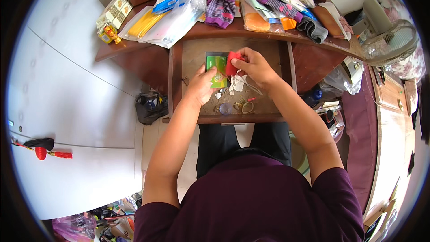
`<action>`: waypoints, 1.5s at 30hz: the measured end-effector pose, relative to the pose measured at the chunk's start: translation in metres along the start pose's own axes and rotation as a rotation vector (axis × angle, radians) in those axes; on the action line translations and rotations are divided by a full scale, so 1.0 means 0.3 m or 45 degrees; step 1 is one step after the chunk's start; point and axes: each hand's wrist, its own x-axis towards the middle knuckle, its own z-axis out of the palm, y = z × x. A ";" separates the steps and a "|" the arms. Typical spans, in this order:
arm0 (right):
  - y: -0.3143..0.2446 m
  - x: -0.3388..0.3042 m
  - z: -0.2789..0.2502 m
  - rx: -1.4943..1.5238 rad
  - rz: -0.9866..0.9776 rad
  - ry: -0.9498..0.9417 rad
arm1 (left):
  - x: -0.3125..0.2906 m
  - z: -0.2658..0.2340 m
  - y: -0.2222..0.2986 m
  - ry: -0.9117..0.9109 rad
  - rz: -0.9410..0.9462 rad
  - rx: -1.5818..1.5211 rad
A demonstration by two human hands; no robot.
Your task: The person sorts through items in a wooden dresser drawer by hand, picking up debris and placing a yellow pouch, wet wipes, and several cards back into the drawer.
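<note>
An open wooden drawer (242,118) sits in front of me, and both hands are over it. My left hand (201,86) grips a flat green card-like piece (217,65) with a dark border along its top, thumb on its face. Close beside it, my right hand (255,67) pinches a small red piece (231,64), perhaps cloth or a pouch; its kind is unclear. Below the hands lie a tangled white cord (238,83), a yellowish loop (247,106), a round clear disc (225,108) and small scraps on the drawer's dusty bottom.
Striped socks (220,5), a yellow packaged item (148,22) and plastic bags crowd the desk (197,31). An electric fan (389,45) stands at right. To the left are a white cabinet (80,80) and a black bag (151,107) beside the drawer.
</note>
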 end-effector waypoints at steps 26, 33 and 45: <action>-0.028 -0.052 -0.146 0.611 0.017 -0.016 | 0.024 0.011 0.001 -0.340 -0.049 -0.345; 0.019 -0.046 -0.065 0.448 -0.049 0.193 | 0.036 0.042 -0.072 -0.651 -0.204 -0.360; -0.017 -0.037 -0.055 0.922 -0.136 0.321 | 0.025 0.065 -0.032 -0.740 -0.304 -0.164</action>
